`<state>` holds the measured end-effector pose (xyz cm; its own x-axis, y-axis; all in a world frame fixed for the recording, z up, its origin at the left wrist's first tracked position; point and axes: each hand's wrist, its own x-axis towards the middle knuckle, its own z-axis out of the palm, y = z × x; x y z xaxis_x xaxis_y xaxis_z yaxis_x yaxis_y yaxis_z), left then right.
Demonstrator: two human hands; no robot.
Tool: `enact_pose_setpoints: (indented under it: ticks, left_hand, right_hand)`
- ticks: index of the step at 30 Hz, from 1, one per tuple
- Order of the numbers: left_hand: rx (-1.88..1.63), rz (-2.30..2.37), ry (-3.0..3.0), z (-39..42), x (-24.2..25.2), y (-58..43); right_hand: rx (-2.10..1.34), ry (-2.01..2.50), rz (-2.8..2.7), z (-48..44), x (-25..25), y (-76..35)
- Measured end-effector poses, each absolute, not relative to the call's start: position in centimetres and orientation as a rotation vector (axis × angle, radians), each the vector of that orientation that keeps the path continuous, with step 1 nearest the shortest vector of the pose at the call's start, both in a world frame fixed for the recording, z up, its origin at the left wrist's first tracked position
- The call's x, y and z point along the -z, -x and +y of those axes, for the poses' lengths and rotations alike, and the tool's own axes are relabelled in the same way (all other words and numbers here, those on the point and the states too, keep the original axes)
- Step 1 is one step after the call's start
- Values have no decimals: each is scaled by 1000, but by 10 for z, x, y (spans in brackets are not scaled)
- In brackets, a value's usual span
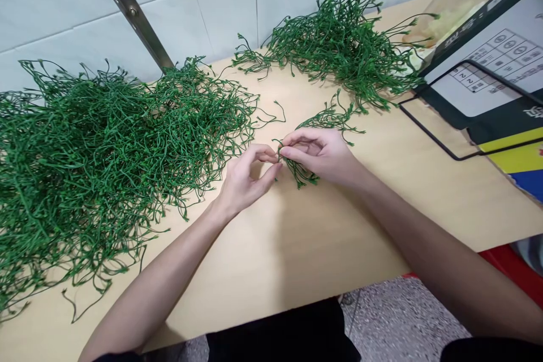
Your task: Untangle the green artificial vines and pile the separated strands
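Note:
Between my two hands is a thin green artificial stem [279, 151] with small tufted ends. My left hand [250, 175] pinches the stem's lower part between thumb and fingertips. With thumb and forefinger closed, my right hand [320, 153] grips the same stem near its top. Below and behind the right hand lies a small bunch of green stems [302, 175]; whether the palm also holds some of it is hidden. More stems [331, 117] stick out beyond the right knuckles.
A large heap of green stems [106, 147] covers the table's left side, and a smaller heap [339, 45] lies at the back against the tiled wall [224, 11]. At right stand a printed cardboard box [500, 62] and a black wire frame [436, 138]. A metal strip [131, 11] runs down the wall.

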<state>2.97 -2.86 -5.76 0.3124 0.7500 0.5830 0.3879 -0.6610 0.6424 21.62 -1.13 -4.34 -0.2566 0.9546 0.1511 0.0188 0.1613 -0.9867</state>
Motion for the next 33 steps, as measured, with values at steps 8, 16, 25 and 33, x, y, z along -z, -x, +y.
enact_pose_setpoints:
  ticks: [8, 16, 25, 33]
  left_hand:
    - [-1386, 1135, -2350, -25, 56, -29]
    - [-1328, 1038, -2403, -28, 55, -30]
    - [-1452, 1191, -2471, -27, 60, -30]
    - [-1430, 1127, -2499, -28, 60, -30]
  right_hand:
    - [-1294, 978, -1474, -10, 44, -218]
    - [-1342, 922, -1466, -11, 44, -221]
    - [-1221, 1024, -1555, -9, 42, -221]
    - [-1228, 958, -1571, -9, 46, -221]
